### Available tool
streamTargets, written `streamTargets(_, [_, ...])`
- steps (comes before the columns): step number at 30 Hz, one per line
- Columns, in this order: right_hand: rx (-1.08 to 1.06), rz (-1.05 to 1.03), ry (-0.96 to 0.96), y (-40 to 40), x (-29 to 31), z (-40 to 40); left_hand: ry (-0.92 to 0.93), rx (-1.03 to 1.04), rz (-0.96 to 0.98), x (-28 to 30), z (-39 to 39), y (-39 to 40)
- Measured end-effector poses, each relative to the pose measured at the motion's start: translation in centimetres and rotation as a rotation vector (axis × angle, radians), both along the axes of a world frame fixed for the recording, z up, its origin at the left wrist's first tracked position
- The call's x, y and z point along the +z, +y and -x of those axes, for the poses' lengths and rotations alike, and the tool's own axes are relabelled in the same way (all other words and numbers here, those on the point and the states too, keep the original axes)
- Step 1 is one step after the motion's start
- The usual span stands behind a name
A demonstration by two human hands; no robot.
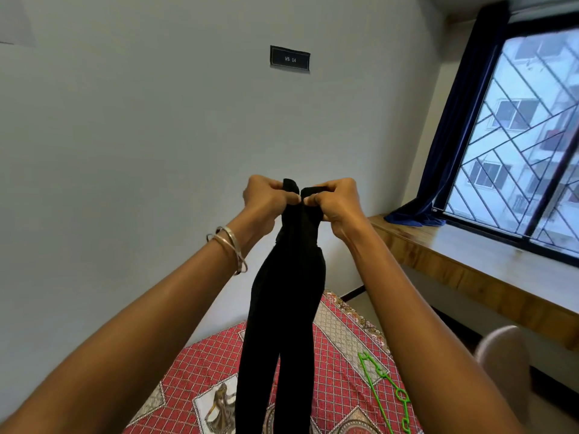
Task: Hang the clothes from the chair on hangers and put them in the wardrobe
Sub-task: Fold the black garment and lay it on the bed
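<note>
Black trousers (288,292) gripped at the top by left hand (266,198) and right hand (336,203), dangling over the bed (338,386), green hanger (383,393) lying unused beside them, hanging and wardrobe apparently still ahead.

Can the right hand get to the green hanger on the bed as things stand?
Probably not yet. The right hand grips the black garment together with the left hand. The green hanger lies uncovered on the bedspread below the right forearm.
</note>
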State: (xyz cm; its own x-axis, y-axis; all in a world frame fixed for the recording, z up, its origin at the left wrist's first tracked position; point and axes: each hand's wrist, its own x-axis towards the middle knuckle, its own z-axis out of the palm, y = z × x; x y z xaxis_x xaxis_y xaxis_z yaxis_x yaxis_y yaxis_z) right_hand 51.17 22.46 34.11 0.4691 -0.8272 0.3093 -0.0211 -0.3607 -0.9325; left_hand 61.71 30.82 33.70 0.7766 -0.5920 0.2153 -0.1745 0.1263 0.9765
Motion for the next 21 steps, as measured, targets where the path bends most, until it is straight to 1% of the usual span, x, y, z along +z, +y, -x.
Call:
streamTargets(3, [-0.013, -0.013, -0.039, -0.4, 0.2, 0.3, -0.063, -0.07, -0.047, -0.2, 0.3, -0.4])
streamTargets(8, [0.068, -0.024, -0.039, -0.8, 0.2, 1.2, -0.058, -0.083, 0.042, -0.8, 1.1, -0.2])
streamTargets(11, [0.05, -0.017, -0.043, -1.5, 0.0, 1.4, -0.07, -0.134, 0.044, -1.0, 1.4, -0.5])
streamTargets(14, [0.024, 0.023, -0.003, -2.0, -0.2, 1.1, -0.07, -0.069, 0.034, -1.2, 2.3, -1.3])
streamTargets(16, [0.089, 0.059, 0.044, -1.6, -0.5, 1.1, -0.061, -0.017, 0.018, -1.4, 2.9, -1.7])
streamTargets(18, [0.159, 0.058, 0.057, -1.3, -0.9, 1.5, -0.08, -0.085, 0.005, -1.9, 2.8, -1.6])
streamTargets(21, [0.229, 0.006, -0.013, -1.6, -0.9, 2.3, -0.161, -0.237, 0.02, -2.2, 2.1, -0.9])
